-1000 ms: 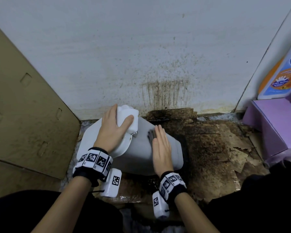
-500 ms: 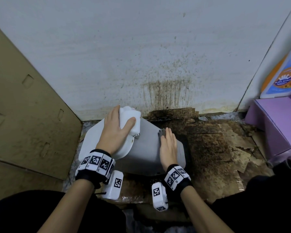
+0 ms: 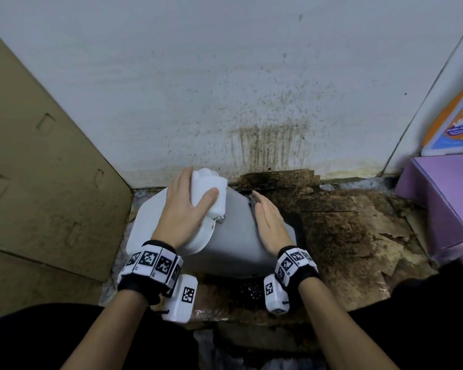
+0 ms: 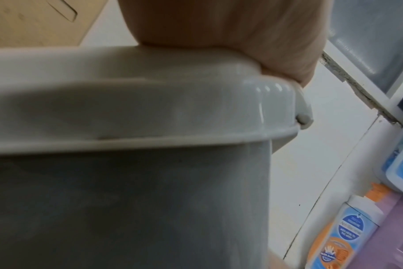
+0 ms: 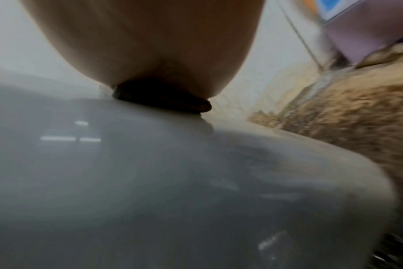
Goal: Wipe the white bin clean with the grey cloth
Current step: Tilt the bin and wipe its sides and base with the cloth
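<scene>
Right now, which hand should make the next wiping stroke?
Right hand: it lies flat on the grey cloth against the white bin. Left hand is busy gripping the bin's top.

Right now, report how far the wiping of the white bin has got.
Done: the white bin lies on its side, steadied at the lid end by the left hand.
In hand: the right hand presses the grey cloth flat against the upturned side, near the wall end.
Left: the faces against the floor are hidden, so I cannot call them wiped; how clean the upper side is cannot be judged either.
</scene>
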{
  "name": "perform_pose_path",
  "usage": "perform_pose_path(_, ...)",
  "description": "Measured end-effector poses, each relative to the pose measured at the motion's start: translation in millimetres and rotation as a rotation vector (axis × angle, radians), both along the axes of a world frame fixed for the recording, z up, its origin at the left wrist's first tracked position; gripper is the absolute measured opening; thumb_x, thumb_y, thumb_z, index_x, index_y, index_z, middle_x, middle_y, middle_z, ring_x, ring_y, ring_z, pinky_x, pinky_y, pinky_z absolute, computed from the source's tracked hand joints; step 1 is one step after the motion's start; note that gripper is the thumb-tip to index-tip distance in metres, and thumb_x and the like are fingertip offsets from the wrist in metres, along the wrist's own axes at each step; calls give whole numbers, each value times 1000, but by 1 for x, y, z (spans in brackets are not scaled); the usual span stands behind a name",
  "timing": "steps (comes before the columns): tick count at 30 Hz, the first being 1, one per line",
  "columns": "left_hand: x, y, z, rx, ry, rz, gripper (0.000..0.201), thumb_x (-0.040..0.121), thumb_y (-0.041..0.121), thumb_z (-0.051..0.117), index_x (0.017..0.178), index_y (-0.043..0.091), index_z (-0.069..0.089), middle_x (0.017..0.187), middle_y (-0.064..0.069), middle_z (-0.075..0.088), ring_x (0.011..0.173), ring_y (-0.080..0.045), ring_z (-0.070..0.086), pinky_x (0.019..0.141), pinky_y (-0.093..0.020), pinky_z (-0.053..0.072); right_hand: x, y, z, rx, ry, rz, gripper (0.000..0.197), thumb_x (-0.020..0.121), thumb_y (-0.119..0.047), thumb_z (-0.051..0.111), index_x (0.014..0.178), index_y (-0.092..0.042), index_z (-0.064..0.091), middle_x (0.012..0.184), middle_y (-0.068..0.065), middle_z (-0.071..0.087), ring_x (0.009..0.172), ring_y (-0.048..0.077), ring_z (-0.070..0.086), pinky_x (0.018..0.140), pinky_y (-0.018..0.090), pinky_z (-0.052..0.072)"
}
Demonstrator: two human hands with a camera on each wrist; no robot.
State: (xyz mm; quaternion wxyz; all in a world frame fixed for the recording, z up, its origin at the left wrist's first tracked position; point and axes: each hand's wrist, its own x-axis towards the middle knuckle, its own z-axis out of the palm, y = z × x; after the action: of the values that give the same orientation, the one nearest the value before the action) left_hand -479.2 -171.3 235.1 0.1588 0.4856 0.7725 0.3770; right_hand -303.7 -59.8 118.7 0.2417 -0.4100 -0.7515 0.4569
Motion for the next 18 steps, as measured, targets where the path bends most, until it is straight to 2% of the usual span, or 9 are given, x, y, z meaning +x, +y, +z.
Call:
perform_pose_path(2, -1, 0, 0, 8, -17, 5, 93, 78, 72, 43, 153, 17, 29, 153, 0, 36, 141, -15, 32, 113, -29, 23, 15, 7, -17, -68, -63, -26, 44, 108, -30, 25, 150, -20, 36, 155, -4, 37, 142, 9, 30, 113, 15, 12)
perform_pose_path(4, -1, 0, 1, 8, -28, 5, 94, 78, 72, 43, 153, 18, 29, 153, 1, 36, 141, -14, 32, 113, -29, 23, 28, 13, -33, -135, -106, -54, 45, 108, -31, 23, 151, -20, 34, 157, -2, 35, 144, 11, 27, 114, 18, 11)
perform_pose_path(8, 1, 0, 0, -3, -23, -3, 94, 78, 72, 43, 154, 19, 27, 153, 2, 34, 141, -13, 31, 113, -30, 24, 39, 16, -46, -232, -136, -104, 47, 108, -31, 22, 153, -17, 29, 160, 1, 28, 148, 15, 21, 123, 31, 10)
perform_pose_path(13, 2, 0, 3, 3, -2, -9, 90, 78, 71, 42, 151, 19, 30, 138, 13, 35, 130, -5, 33, 106, -25, 24, 32, 18, -37, -281, -139, -125, 49, 108, -31, 24, 154, -14, 28, 161, 3, 26, 149, 17, 18, 123, 33, 8)
perform_pose_path(18, -3, -2, 1, -9, -7, -5, 89, 80, 69, 41, 152, 18, 29, 151, 3, 38, 138, -14, 34, 111, -30, 26, 8, 4, -9, -235, -106, -149, 50, 108, -30, 25, 155, -13, 25, 163, 3, 23, 150, 18, 14, 123, 34, 6)
